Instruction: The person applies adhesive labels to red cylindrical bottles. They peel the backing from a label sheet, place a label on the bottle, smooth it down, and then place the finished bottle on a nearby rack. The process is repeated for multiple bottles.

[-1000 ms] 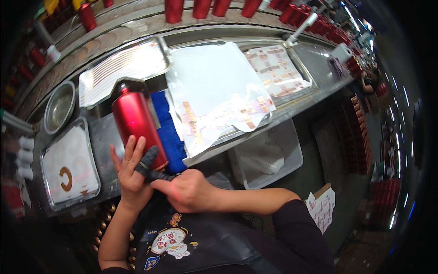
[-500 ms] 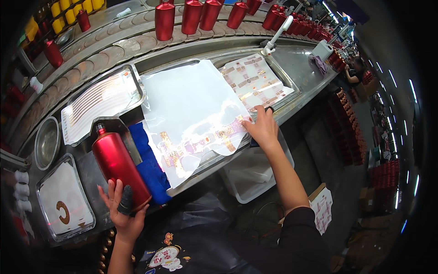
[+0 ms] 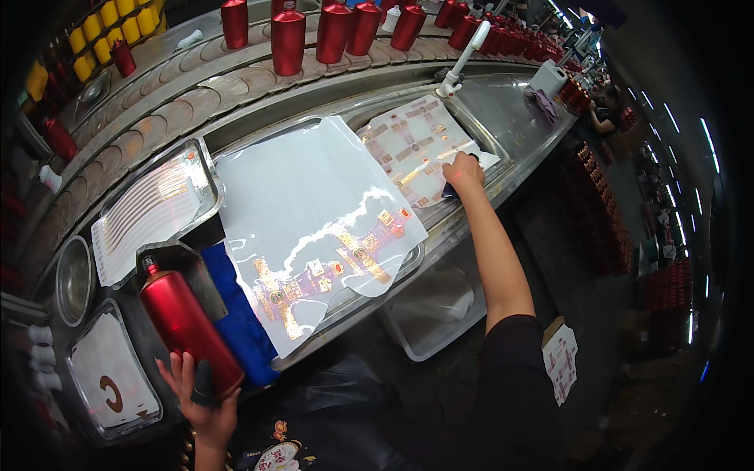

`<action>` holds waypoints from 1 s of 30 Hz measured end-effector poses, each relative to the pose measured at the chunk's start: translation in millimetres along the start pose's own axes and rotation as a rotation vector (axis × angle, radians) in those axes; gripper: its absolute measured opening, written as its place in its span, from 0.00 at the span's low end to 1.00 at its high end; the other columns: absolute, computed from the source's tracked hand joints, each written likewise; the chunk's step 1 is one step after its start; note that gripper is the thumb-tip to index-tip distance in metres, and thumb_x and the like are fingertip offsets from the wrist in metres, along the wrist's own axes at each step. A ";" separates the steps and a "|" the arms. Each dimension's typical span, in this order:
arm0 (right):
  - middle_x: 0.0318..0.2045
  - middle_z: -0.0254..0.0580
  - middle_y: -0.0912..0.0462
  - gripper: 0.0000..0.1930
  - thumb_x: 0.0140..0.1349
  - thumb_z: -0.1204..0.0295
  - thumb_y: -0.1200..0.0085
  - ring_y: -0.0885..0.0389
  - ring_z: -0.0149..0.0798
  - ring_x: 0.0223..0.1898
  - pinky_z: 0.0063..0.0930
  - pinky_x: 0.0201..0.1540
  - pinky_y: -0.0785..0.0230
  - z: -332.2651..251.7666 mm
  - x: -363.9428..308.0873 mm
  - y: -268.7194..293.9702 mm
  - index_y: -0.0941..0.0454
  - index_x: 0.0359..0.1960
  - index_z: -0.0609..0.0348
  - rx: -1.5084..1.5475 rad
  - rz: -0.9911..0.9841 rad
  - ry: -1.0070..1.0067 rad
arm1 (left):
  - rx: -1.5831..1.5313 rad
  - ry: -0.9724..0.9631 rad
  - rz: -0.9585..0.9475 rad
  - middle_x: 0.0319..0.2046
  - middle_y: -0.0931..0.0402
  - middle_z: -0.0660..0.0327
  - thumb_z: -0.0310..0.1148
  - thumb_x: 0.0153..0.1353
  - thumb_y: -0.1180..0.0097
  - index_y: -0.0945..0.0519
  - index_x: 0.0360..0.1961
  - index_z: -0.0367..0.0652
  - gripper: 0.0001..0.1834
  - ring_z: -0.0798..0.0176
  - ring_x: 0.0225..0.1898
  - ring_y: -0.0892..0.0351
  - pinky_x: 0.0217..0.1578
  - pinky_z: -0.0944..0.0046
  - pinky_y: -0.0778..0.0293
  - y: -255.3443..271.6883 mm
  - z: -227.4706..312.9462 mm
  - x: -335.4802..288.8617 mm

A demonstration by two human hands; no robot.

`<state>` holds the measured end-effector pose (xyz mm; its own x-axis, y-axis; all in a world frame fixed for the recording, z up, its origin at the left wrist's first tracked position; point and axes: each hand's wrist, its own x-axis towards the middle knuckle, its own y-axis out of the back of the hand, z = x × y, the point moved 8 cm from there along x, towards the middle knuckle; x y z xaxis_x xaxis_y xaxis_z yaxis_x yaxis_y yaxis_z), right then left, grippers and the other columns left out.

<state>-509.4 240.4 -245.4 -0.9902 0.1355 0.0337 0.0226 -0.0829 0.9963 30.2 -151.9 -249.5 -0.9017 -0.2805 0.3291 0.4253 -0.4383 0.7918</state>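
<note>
A glossy red bottle leans on its side over a metal holder, its neck pointing away from me. My left hand, a dark cover on one finger, rests against the bottle's base with fingers spread. My right hand is closed round a dark flat object, mostly hidden by the fingers. It is over a printed decal sheet in the metal sink. Left of that hand, a large clear-and-white sheet carries gold and pink decals along its near edge.
Blue cloth lies beside the bottle. Trays with a striped sheet and a white sheet sit left, near a round metal bowl. A white faucet rises behind the sink. Red bottles stand on the conveyor.
My right hand has moved from the large sheet's near right corner farther away, over the decal sheet in the sink. My left hand stays at the bottle's base. The whole view has shifted slightly.
</note>
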 end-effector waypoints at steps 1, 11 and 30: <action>0.54 0.56 0.17 0.20 0.60 0.61 0.42 0.17 0.55 0.54 0.46 0.57 0.25 7.8 18.3 -9.8 0.16 0.52 0.57 -0.044 -0.082 -0.045 | -0.005 0.024 0.001 0.72 0.38 0.49 0.35 0.54 0.32 0.33 0.70 0.36 0.42 0.39 0.77 0.49 0.73 0.31 0.61 0.4 -0.4 0.3; 0.40 0.46 0.11 0.17 0.59 0.66 0.46 0.10 0.41 0.38 0.41 0.47 0.22 24.7 94.3 -96.1 0.15 0.49 0.54 -0.306 -0.534 -0.165 | 0.006 0.081 -0.007 0.72 0.37 0.53 0.43 0.55 0.29 0.29 0.68 0.47 0.40 0.44 0.76 0.47 0.71 0.24 0.61 0.6 4.4 -0.7; 0.17 0.32 0.29 0.15 0.67 0.59 0.42 0.40 0.26 0.11 0.24 0.14 0.53 -39.2 30.3 -76.1 0.24 0.27 0.55 1.238 -0.895 -0.058 | 0.007 0.017 -0.014 0.73 0.40 0.47 0.31 0.51 0.32 0.31 0.69 0.38 0.41 0.33 0.76 0.51 0.73 0.30 0.57 0.5 10.1 1.9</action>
<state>-546.6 212.1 -323.2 -0.7349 -0.2690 -0.6225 -0.4346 0.8915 0.1280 27.9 -144.0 -243.2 -0.9062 -0.2887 0.3091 0.4119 -0.4363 0.8000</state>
